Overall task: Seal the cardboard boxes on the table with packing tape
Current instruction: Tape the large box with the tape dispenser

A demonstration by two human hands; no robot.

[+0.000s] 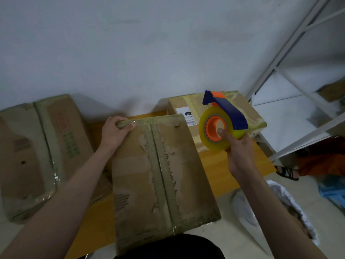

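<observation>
A worn cardboard box (179,176) lies in the middle of the wooden table (220,165), its taped centre seam running away from me. My left hand (115,133) grips the box's far left corner, thumb on top. My right hand (239,150) holds a tape dispenser (222,122) above the table to the right of the box: a yellowish roll on an orange core with a blue handle. The thumb presses into the core. A large taped box (37,156) sits at the left. Another box (229,116) with a white label stands behind the dispenser.
A white metal shelf rack (291,101) stands at the right. On the floor right of the table are a white plastic bag (276,208), a black sandal (287,173) and orange cloth (321,163). A pale wall rises behind the table.
</observation>
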